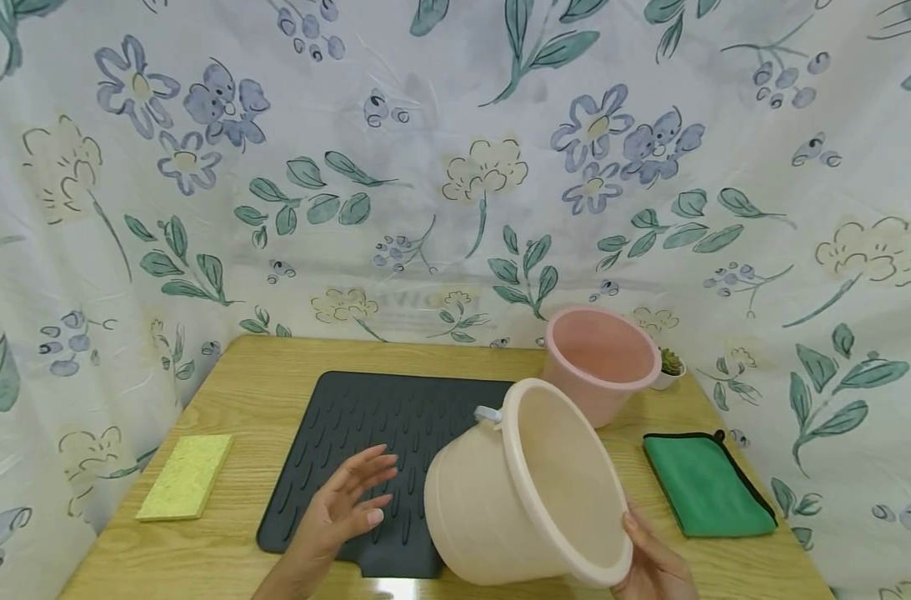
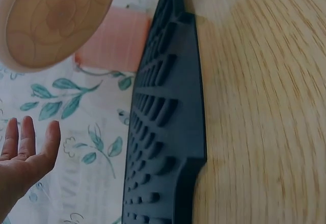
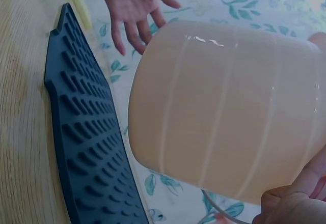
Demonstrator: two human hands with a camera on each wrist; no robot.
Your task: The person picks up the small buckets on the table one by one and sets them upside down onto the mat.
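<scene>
A cream plastic bucket (image 1: 473, 504) is tilted over on its side, its mouth facing right and its base toward the left. My right hand (image 1: 656, 560) grips its rim at the lower right; in the right wrist view, curled fingers (image 3: 300, 203) show at the bucket's edge. To the left of the base is my left hand (image 1: 335, 512), fingers spread and relaxed, holding nothing. The left wrist view shows a gap between that hand and the bucket's round base (image 2: 58, 23). Beneath both lies a dark ridged drying mat (image 1: 365, 442).
A pink bucket (image 1: 601, 367) stands upright at the back right, with a small potted plant (image 1: 668, 371) beside it. On the right lies a folded green cloth (image 1: 706, 483); a yellow sponge cloth (image 1: 187, 477) is on the left. Behind the wooden table (image 1: 275, 358) hangs a floral curtain (image 1: 425, 208).
</scene>
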